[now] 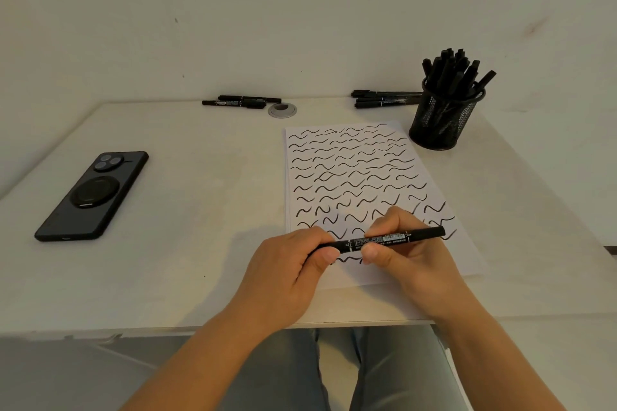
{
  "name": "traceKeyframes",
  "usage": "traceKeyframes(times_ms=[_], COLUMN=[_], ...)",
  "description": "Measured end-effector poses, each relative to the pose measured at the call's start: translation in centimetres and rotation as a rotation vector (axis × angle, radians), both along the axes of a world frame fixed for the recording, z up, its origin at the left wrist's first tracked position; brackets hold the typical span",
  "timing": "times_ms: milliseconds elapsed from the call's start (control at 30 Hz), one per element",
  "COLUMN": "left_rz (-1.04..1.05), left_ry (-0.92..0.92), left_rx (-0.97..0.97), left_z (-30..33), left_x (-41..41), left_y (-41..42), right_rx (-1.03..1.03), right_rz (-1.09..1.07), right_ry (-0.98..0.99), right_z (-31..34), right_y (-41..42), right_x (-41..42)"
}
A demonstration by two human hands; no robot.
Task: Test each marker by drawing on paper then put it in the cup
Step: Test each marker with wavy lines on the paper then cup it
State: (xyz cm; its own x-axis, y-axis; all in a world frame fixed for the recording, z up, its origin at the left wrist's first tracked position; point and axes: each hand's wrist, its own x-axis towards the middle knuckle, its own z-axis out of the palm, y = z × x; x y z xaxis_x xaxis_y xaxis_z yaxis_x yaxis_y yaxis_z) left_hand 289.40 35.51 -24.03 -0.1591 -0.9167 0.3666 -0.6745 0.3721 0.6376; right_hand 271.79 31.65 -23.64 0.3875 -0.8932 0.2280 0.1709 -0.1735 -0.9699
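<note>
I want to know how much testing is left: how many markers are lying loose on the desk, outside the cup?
About 6: three by the left pile near the grommet, roughly three in the right pile behind the cup. The cup may hide more.

— Any writing you can actually read?

— Hardly any. The marker [380, 239] held over the paper [354, 170] carries a white printed label along its barrel, with what looks like a letter "A" near its left end; the rest is too small to make out.

— And the sheet itself?

— Only rows of black wavy strokes, no letters or numbers.

— The phone [91, 195], the other markers [242, 101]?

— Nothing legible on the phone; those markers' labels are tiny and blurred
</note>
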Motion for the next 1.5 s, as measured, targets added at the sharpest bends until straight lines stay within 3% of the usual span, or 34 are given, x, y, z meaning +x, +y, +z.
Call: traceKeyframes(times_ms=[267, 533, 633, 767, 833, 933, 1133, 1233, 1367, 1500], left_rz=[0.013, 0.16, 0.161, 0.197, 0.201, 0.175, 0.07, 0.033, -0.012, 0.034], left_ry=[0.004, 0.42, 0.468, 0.425, 0.356, 0.219, -0.1, -0.196, -0.157, -0.069], left_rx=[0.006, 0.117, 0.118, 0.059, 0.03, -0.009, -0.071, -0.148, -0.151, -0.072], left_z=[-0.3, 0.0, 0.4, 1.2, 2.1, 3.7, 6.2, 7.4, 9.5, 10.6], left_x=[-0.1, 0.3, 0.6, 1.4, 1.6, 1.0, -1.9, -3.4, -4.7, -4.7], left_y=[-0.3, -0.3, -0.2, -0.2, -0.7, -2.1, -5.5, -7.3, -9.9, -14.2], right_rx=[-0.008, 0.054, 0.106, -0.017, -0.152, -0.355, -0.706, -0.803, -0.724, -0.564], right_rz=[-0.05, -0.096, -0.152, -0.214, -0.206, -0.143, -0.183, -0.187, -0.25, -0.421], right_ry=[0.04, -0.009, -0.062, 0.108, 0.298, 0.627, 0.99, 1.046, 1.027, 0.818], right_z=[0.1, -0.3, -0.4, 0.7, 1.6, 3.6, 6.0, 6.9, 8.2, 9.6], right_y=[0.0, -0.4, -0.6, -1.1, -1.6, -2.4, -4.6, -5.9, -8.4, -12.1], right_x=[0.2, -0.2, -1.1, -2.5, -2.9, -2.8, -2.8, -3.5, -5.0, -7.7])
